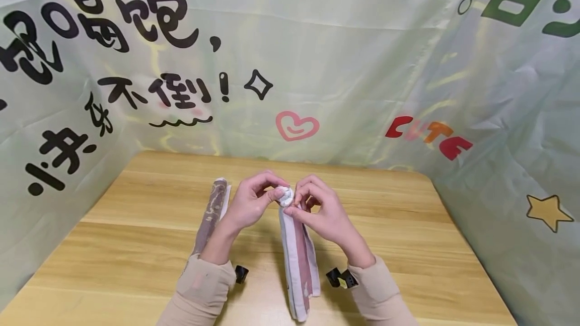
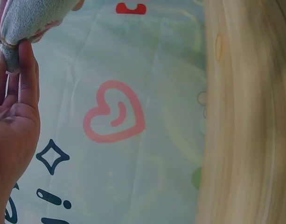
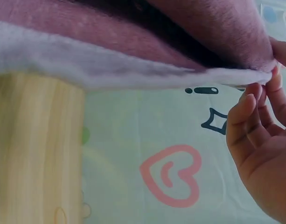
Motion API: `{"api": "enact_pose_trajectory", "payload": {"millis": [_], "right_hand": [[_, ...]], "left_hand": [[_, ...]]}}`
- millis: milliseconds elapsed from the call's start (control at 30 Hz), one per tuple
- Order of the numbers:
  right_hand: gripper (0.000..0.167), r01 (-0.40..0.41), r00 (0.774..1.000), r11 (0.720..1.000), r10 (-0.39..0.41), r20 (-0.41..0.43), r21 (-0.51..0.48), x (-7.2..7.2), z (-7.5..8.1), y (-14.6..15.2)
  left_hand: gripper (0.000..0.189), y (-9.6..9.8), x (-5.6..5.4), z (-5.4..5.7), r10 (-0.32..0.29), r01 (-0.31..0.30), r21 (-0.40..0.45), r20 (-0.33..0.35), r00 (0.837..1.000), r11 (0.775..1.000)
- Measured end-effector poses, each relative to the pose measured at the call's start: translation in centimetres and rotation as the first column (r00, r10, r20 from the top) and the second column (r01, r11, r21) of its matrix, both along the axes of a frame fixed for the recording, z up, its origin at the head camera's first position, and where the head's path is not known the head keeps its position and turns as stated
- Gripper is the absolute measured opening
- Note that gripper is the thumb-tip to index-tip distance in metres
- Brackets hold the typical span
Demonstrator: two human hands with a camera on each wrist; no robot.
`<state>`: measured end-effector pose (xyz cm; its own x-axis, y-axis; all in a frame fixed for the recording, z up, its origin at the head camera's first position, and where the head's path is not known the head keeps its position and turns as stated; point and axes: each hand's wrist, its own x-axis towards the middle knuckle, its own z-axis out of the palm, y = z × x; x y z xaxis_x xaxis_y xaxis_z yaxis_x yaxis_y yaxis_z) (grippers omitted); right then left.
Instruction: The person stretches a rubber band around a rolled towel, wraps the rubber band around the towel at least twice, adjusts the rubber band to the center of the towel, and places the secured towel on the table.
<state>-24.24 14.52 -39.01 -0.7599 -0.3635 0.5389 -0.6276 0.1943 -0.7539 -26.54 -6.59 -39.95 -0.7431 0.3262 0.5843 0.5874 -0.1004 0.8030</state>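
A pink-and-white towel (image 1: 301,260) hangs lengthwise in folds between my two hands above the table. My left hand (image 1: 251,202) pinches its bunched white top end (image 1: 285,196) between thumb and fingers. Close beside it, my right hand (image 1: 324,211) grips the same upper end from the right. In the left wrist view, a small tip of the towel (image 2: 33,19) pokes out between the fingers of my left hand (image 2: 14,119). The right wrist view has the towel's white edge (image 3: 133,80) running to the fingertips of my right hand (image 3: 264,149), with a dark gap between its folds.
A rolled brownish-purple patterned cloth (image 1: 213,210) lies on the wooden table (image 1: 385,235), left of and partly behind my left forearm. Small black devices (image 1: 342,278) show near both cuffs. Printed fabric walls (image 1: 344,74) stand around the table's back and sides.
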Motion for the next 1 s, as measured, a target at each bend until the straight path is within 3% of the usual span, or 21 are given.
{"api": "enact_pose_trajectory", "payload": {"millis": [200, 367, 500, 633, 733, 1000], "right_hand": [[0.031, -0.004, 0.987, 0.999, 0.012, 0.159, -0.047, -0.2, -0.2, 0.1], [0.027, -0.047, 0.965, 0.999, 0.05, 0.258, -0.016, -0.4, -0.4, 0.2], [0.03, 0.05, 0.969, 0.999, -0.048, 0.244, -0.002, -0.4, -0.3, 0.0], [0.033, 0.145, 0.964, 0.989, -0.146, 0.221, 0.021, -0.3, -0.3, -0.2], [0.033, 0.153, 0.969, 0.988, -0.155, 0.192, 0.025, -0.3, -0.4, -0.4], [0.033, 0.05, 0.993, 0.997, -0.056, 0.108, 0.059, 0.1, -0.4, -0.6]], "left_hand": [[0.012, -0.3, 0.1, 0.2, 0.028, -0.027, 0.063, -0.012, 1.0, 0.998], [0.019, -0.6, 0.1, 0.3, 0.018, -0.018, 0.087, -0.002, 1.0, 0.996], [0.024, -0.7, 0.0, 0.5, 0.001, 0.0, 0.013, -0.019, 1.0, 1.0], [0.033, -1.0, 0.1, 0.9, 0.057, -0.069, -0.172, -0.075, 0.996, 0.983], [0.036, -1.3, 0.0, 1.0, 0.096, -0.114, -0.246, -0.081, 0.992, 0.963], [0.024, -2.0, -0.2, 0.7, -0.017, 0.023, -0.138, 0.043, 0.999, 0.99]]}}
